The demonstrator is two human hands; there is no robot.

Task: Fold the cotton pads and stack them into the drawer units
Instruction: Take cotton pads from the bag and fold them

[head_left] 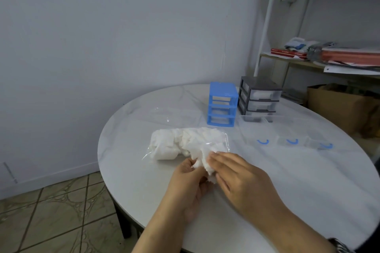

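Head view, looking forward and down onto a round white table (267,191); both forearms entering from the lower edge and converging near the table's middle.

Left hand (190,187): palm turned inward, fingers curled, thumb and fingertips pinching the near end of a crumpled white cotton pad (202,165); wrist lifted slightly off the tabletop.

Right hand (244,181): back of hand facing up, fingers nearly straight and close together, laid flat over the right side of the same pad, fingertips pointing left towards the left hand; nothing enclosed, grip open and pressing only.

Cotton pad between the two hands, touching the near edge of a heap of loose white cotton pads (185,144) lying on a clear plastic wrapper (225,139) just beyond the hands.

Behind the heap, a blue plastic three-tier drawer frame (223,107), all tiers without drawers; just beside it on the right, a dark grey plastic drawer unit with clear drawers (259,98), lowest drawer pulled partly forward, white contents showing in the top drawer.

To the right of the heap, three clear plastic drawers with blue curved handles (292,142) set in a row on the table, apart from both units.

Further right, off the table: a white metal shelf rack (267,26) holding red books and papers; a brown cardboard box (337,109) beneath.
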